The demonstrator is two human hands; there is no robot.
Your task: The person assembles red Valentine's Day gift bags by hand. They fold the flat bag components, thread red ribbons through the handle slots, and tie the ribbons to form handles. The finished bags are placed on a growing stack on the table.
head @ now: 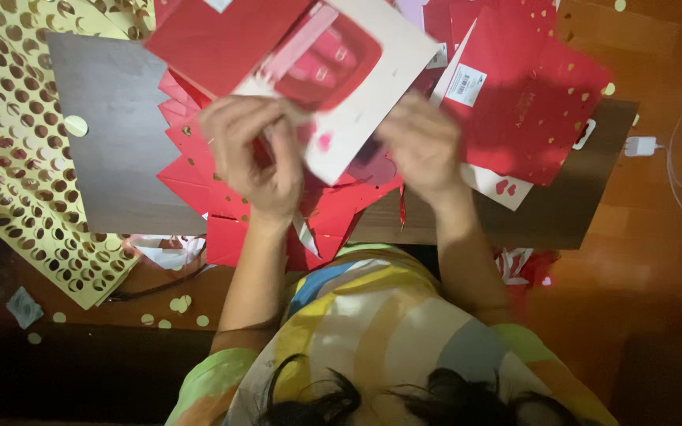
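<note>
Both my hands are raised over a pile of red paper pieces (199, 170). Between them is a white card packet with a red window (372, 79), tilted up to the right. My left hand (250, 154) pinches the packet's lower left corner with fingers curled. My right hand (420, 142) grips its lower right edge; the fingers are blurred. Under the packet lie more red sheets and a red bag with small gold hearts (538, 102).
A grey-brown board (120, 134) lies at the left, partly under the red paper. Yellow sheets punched full of round holes (9, 158) cover the far left. Gold paper dots (175, 304) are scattered on the wooden floor. A white charger and cable (642, 146) sit at the right.
</note>
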